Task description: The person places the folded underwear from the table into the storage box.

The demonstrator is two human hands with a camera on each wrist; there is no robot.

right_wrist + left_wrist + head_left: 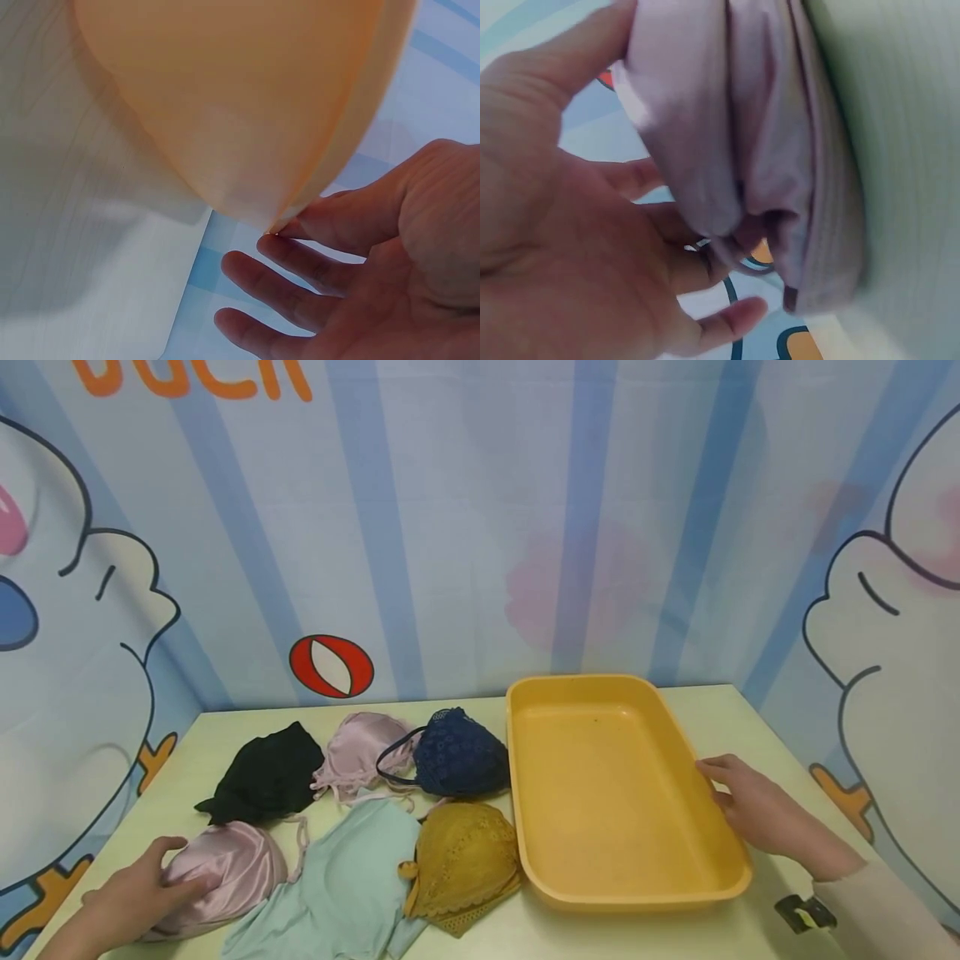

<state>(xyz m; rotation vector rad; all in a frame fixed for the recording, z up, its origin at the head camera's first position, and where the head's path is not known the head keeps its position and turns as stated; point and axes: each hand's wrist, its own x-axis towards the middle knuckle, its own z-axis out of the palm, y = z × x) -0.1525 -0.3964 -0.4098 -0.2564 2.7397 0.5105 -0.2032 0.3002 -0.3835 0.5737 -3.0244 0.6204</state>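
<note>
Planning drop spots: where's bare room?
Bare: inside the yellow tray; tabletop along the tray's near edge; the back right corner beyond the right hand. Crowded: left of the tray, where the black garment, rear pink bra, navy lace bra, mint top and mustard lace bra bunch with the front pink bra the left hand holds.

Pink satin bra (pixel 238 864), front left: creased, cup domed upward; yellow tray (pixel 600 793): open side up, well to its right
</note>
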